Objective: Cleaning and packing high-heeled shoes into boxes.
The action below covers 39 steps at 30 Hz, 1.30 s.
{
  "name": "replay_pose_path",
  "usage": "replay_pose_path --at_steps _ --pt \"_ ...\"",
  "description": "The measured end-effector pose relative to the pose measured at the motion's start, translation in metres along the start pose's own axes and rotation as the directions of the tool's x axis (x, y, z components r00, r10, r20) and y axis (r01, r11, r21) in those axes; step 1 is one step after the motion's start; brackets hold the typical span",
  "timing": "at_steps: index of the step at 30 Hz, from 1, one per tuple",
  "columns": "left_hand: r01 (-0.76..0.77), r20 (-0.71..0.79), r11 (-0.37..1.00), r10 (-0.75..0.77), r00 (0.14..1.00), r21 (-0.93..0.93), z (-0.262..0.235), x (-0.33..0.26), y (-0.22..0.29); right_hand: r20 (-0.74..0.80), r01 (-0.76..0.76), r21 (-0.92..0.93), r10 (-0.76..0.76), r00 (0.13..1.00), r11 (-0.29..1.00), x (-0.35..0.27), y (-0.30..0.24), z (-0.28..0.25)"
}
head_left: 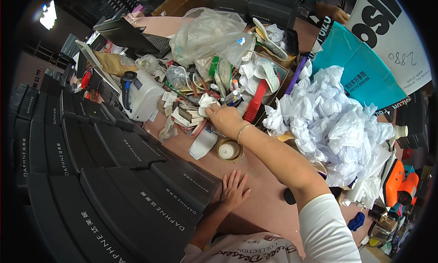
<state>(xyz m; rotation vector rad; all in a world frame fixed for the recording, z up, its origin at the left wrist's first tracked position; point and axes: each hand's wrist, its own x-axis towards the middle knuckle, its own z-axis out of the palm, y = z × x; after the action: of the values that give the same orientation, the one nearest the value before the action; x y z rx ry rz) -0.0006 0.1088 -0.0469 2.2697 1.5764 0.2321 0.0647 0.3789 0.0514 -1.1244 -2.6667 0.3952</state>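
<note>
I see the right hand (224, 118) stretched far forward over the bench (264, 190), forearm angled up from the lower right, a thin bracelet (243, 129) at the wrist. Its grip pinches a small crumpled white paper (206, 102) at the edge of the clutter, just above a roll of tape (229, 149). The left hand (234, 189) lies flat, palm down, fingers spread and released, on the bench beside the nearest black box (185, 183).
</note>
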Motion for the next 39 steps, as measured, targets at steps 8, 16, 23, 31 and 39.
replay_pose_path --at_steps 8,16,23,31,39 --pt "0.011 -0.013 1.000 -0.010 1.000 0.017 0.005 -0.002 0.001 -0.017 -0.028 0.074 0.029 0.999 0.997 0.003 0.012 -0.071" --pt "0.014 -0.039 1.000 -0.014 0.999 0.011 0.002 0.001 0.003 0.134 -0.193 0.380 0.153 0.979 0.904 0.050 0.145 -0.068" --pt "0.009 -0.050 0.999 -0.011 0.999 -0.035 0.003 0.000 0.001 0.203 -0.174 0.266 0.122 0.972 0.948 0.075 0.145 -0.029" --pt "0.010 -0.065 0.999 -0.014 0.998 -0.053 0.006 0.002 0.001 0.146 -0.191 0.234 0.160 0.976 0.953 0.072 0.138 -0.027" --pt "0.026 -0.038 0.999 -0.027 0.999 -0.025 0.006 0.000 0.003 0.045 -0.139 -0.056 0.141 0.989 0.989 0.046 0.125 -0.037"
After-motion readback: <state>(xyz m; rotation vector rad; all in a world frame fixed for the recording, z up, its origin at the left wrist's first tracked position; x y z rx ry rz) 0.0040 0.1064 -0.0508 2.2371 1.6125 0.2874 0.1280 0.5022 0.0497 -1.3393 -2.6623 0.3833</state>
